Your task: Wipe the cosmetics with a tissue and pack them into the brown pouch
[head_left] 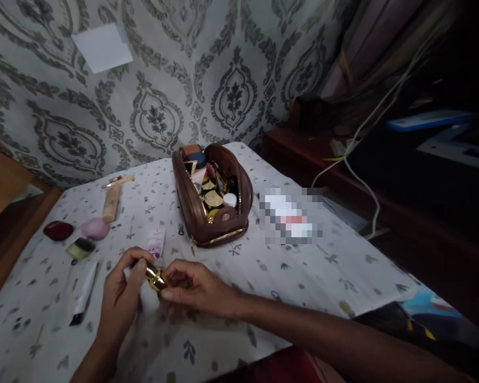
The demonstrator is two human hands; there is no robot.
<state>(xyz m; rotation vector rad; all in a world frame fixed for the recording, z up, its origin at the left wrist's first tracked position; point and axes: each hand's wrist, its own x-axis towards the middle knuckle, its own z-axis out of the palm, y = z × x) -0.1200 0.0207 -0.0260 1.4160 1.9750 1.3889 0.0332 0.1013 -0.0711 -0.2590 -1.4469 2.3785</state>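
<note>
My left hand (122, 290) pinches one end of a shiny gold lipstick tube (155, 276) between thumb and fingers. At its other end, the fingers of my right hand (199, 290) are closed on it. The tube is tilted and held just above the table. Right behind my left fingers lies a small white and pink packet or tube (156, 239). Beyond my hands stands an unzipped brown makeup bag (219, 234), filled with several cosmetics, among them a round gold item (213, 199) and a white lid (230, 200).
On the left lie a white tube with a black cap (84, 295), a green and black sponge (80, 248), a pink sponge (96, 229), a dark red oval item (58, 230) and a beige tube (112, 202). A blurred-out item (289, 215) is right of the bag. White cables (377, 207) hang beyond the table's right edge.
</note>
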